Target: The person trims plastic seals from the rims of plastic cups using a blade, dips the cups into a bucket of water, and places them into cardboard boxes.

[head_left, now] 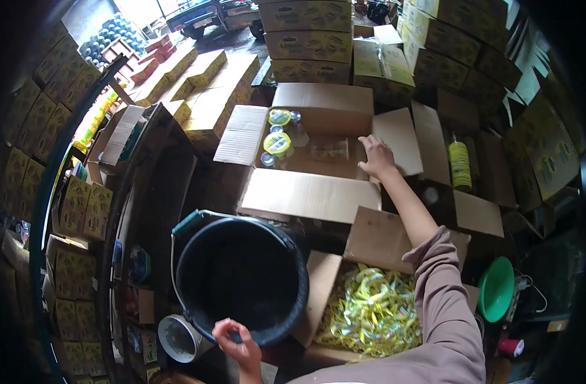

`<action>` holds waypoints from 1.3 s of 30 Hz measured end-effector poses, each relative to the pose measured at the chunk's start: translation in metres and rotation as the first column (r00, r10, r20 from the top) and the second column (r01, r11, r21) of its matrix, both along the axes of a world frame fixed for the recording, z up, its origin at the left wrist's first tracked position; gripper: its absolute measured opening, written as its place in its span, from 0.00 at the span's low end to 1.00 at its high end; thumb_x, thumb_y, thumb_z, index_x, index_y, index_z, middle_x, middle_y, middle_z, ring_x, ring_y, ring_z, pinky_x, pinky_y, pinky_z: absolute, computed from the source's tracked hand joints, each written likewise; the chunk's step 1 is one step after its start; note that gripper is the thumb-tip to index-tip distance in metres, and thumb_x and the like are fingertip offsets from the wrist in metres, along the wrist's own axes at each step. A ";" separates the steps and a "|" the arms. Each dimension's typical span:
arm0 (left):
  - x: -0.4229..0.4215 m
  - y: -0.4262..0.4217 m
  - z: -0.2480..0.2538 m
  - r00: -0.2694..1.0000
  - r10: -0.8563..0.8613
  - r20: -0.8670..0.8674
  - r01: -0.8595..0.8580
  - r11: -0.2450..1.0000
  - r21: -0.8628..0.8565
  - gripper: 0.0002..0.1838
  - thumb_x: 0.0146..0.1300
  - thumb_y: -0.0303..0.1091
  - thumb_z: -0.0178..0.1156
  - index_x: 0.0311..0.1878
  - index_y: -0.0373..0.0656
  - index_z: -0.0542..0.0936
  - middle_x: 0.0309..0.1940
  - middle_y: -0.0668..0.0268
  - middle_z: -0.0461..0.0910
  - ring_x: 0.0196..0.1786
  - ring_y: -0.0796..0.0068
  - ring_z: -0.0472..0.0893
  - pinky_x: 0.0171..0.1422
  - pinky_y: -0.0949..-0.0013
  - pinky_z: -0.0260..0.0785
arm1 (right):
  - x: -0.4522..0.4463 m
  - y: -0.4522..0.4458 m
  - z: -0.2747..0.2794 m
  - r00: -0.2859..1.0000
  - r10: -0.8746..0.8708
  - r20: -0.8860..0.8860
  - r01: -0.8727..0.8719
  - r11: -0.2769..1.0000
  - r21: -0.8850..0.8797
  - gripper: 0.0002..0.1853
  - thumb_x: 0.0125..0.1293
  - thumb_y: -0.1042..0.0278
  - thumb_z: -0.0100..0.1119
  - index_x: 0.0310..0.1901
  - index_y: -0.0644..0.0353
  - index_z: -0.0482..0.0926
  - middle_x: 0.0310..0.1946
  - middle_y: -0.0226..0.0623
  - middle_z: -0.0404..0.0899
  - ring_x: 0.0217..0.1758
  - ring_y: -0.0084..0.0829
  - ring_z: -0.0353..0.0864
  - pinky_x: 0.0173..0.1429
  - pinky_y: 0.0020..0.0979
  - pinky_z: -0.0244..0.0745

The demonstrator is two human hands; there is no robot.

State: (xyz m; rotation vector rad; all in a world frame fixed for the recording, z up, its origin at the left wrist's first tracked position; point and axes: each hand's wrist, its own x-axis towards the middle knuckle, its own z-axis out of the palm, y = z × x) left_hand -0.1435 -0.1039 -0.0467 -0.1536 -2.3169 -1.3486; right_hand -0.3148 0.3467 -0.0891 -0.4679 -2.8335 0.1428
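My right hand (377, 157) is at the right inner side of an open cardboard box (306, 191), its fingers spread apart and holding nothing visible. Inside that box, a clear plastic cup (331, 150) lies near my fingers. Along its left side stand cups with yellow-green printed lids (277, 143) and small clear cups or bottles. My left hand (238, 345) is over the near rim of a large black bucket (242, 275). Its fingers are loosely curled with a gap between them, and nothing shows in them. The bucket's inside looks dark.
A box of tangled yellow-green printed strips (373, 310) sits beside the bucket. To the right, another open box holds a stack of yellow discs (459, 166). A green basin (496, 289) and white pail (178, 338) stand nearby. Stacked cartons (309, 45) rise behind.
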 end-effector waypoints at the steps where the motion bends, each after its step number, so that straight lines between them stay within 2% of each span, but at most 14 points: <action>1: 0.000 -0.001 -0.001 1.000 0.013 0.000 -0.013 1.000 -0.027 0.13 0.55 0.35 0.53 0.40 0.42 0.66 0.26 0.65 0.65 0.28 0.77 0.66 0.34 0.72 0.57 | -0.017 0.001 -0.010 0.998 0.012 0.062 -0.012 1.000 0.007 0.35 0.38 0.65 0.69 0.54 0.53 0.67 0.48 0.34 0.69 0.54 0.36 0.67 0.56 0.36 0.67; 4: 0.003 0.001 0.004 0.996 -0.002 0.085 0.004 0.999 -0.034 0.12 0.56 0.34 0.51 0.41 0.42 0.65 0.30 0.67 0.63 0.31 0.79 0.64 0.40 0.73 0.56 | -0.061 0.005 -0.048 0.973 0.037 0.229 -0.060 0.994 0.096 0.44 0.34 0.62 0.73 0.58 0.54 0.63 0.52 0.32 0.66 0.58 0.33 0.64 0.58 0.36 0.65; 8: 0.002 -0.008 -0.001 0.984 -0.179 -0.015 0.180 0.972 0.150 0.12 0.59 0.33 0.56 0.41 0.41 0.66 0.31 0.62 0.68 0.27 0.79 0.66 0.29 0.80 0.57 | -0.105 0.023 -0.094 0.927 0.026 0.373 -0.120 0.965 0.231 0.43 0.31 0.62 0.73 0.55 0.55 0.65 0.52 0.33 0.67 0.60 0.35 0.63 0.58 0.40 0.64; 10: 0.001 -0.004 -0.004 0.992 -0.116 -0.050 0.121 0.987 0.104 0.11 0.59 0.32 0.55 0.41 0.40 0.66 0.29 0.63 0.68 0.27 0.79 0.65 0.28 0.80 0.57 | -0.118 0.027 -0.104 0.870 -0.027 0.492 -0.099 0.968 0.229 0.40 0.32 0.64 0.73 0.53 0.56 0.67 0.51 0.34 0.68 0.60 0.34 0.63 0.58 0.41 0.64; 14: -0.002 -0.003 -0.002 0.981 -0.184 -0.054 0.189 0.976 0.108 0.11 0.60 0.32 0.54 0.41 0.40 0.66 0.28 0.64 0.67 0.26 0.80 0.64 0.27 0.80 0.56 | -0.109 0.025 -0.081 0.945 0.103 0.311 -0.082 0.993 -0.080 0.38 0.32 0.67 0.68 0.52 0.57 0.66 0.48 0.39 0.71 0.55 0.40 0.69 0.58 0.41 0.67; 16: 0.004 -0.001 0.007 0.975 -0.193 0.111 0.164 0.960 0.227 0.12 0.60 0.36 0.55 0.43 0.42 0.65 0.31 0.62 0.68 0.25 0.79 0.64 0.26 0.80 0.57 | -0.098 0.016 -0.061 0.987 0.127 0.095 -0.104 0.972 -0.211 0.39 0.33 0.66 0.66 0.54 0.56 0.65 0.47 0.41 0.71 0.52 0.43 0.70 0.57 0.40 0.68; 17: 0.003 -0.003 0.001 0.986 -0.141 0.085 0.129 0.983 0.129 0.11 0.57 0.35 0.53 0.40 0.43 0.64 0.28 0.65 0.66 0.27 0.78 0.64 0.32 0.75 0.56 | -0.092 0.010 -0.047 0.992 0.127 -0.020 -0.128 0.955 -0.269 0.40 0.33 0.66 0.65 0.55 0.56 0.64 0.46 0.42 0.71 0.51 0.44 0.70 0.57 0.39 0.68; 20: -0.002 -0.006 0.000 0.991 -0.131 -0.012 0.130 0.987 -0.091 0.15 0.49 0.31 0.58 0.38 0.44 0.63 0.21 0.67 0.66 0.26 0.76 0.67 0.32 0.71 0.57 | -0.042 -0.023 0.021 0.964 0.052 -0.261 -0.119 0.962 -0.248 0.40 0.34 0.66 0.64 0.57 0.54 0.64 0.45 0.43 0.71 0.50 0.45 0.70 0.56 0.37 0.68; 25: -0.002 -0.007 0.004 0.946 -0.292 -0.138 0.276 0.953 -0.123 0.25 0.39 0.30 0.63 0.40 0.44 0.62 0.26 0.65 0.63 0.28 0.72 0.65 0.32 0.70 0.56 | 0.107 -0.112 0.127 0.744 0.099 -0.661 -0.351 0.899 -0.261 0.36 0.29 0.75 0.62 0.51 0.60 0.69 0.41 0.43 0.70 0.48 0.42 0.71 0.52 0.35 0.67; 28: 0.001 -0.023 -0.013 0.868 -0.383 -0.315 0.384 0.921 -0.061 0.33 0.41 0.41 0.66 0.47 0.43 0.59 0.36 0.61 0.62 0.34 0.69 0.64 0.41 0.66 0.58 | 0.184 -0.174 0.151 0.692 0.303 -0.655 -0.572 0.784 -0.242 0.35 0.29 0.71 0.66 0.49 0.61 0.70 0.44 0.43 0.71 0.48 0.41 0.72 0.52 0.35 0.68; 31: 0.011 -0.012 0.023 0.782 -0.517 -0.348 0.497 0.854 -0.153 0.43 0.36 0.48 0.72 0.51 0.42 0.56 0.40 0.61 0.62 0.44 0.63 0.66 0.46 0.63 0.62 | 0.240 -0.246 0.167 0.738 0.391 -0.550 -0.654 0.615 -0.440 0.35 0.29 0.71 0.67 0.49 0.59 0.70 0.44 0.42 0.71 0.48 0.41 0.72 0.54 0.36 0.69; 34: 0.046 0.008 0.053 0.612 -0.780 -0.127 0.790 0.598 0.133 0.46 0.34 0.42 0.75 0.55 0.39 0.60 0.48 0.55 0.68 0.50 0.63 0.72 0.54 0.61 0.65 | 0.285 -0.300 0.166 0.799 0.286 -0.529 -0.593 0.524 -0.612 0.31 0.34 0.71 0.66 0.48 0.58 0.71 0.47 0.44 0.68 0.49 0.42 0.72 0.53 0.36 0.70; 37: 0.061 -0.004 0.045 0.373 -0.853 0.367 0.702 0.517 0.490 0.40 0.36 0.35 0.74 0.54 0.37 0.65 0.45 0.57 0.74 0.45 0.71 0.77 0.49 0.67 0.70 | 0.317 -0.322 0.160 0.802 0.151 -0.578 -0.559 0.532 -0.636 0.34 0.36 0.60 0.74 0.48 0.59 0.70 0.50 0.46 0.67 0.52 0.42 0.70 0.55 0.36 0.66; 39: 0.068 -0.013 0.033 0.382 -0.898 0.221 0.782 0.441 0.441 0.31 0.39 0.27 0.71 0.50 0.37 0.70 0.41 0.63 0.77 0.39 0.75 0.78 0.44 0.73 0.71 | 0.336 -0.326 0.155 0.801 0.074 -0.594 -0.524 0.566 -0.636 0.39 0.34 0.52 0.76 0.49 0.61 0.70 0.52 0.47 0.66 0.56 0.41 0.68 0.59 0.37 0.62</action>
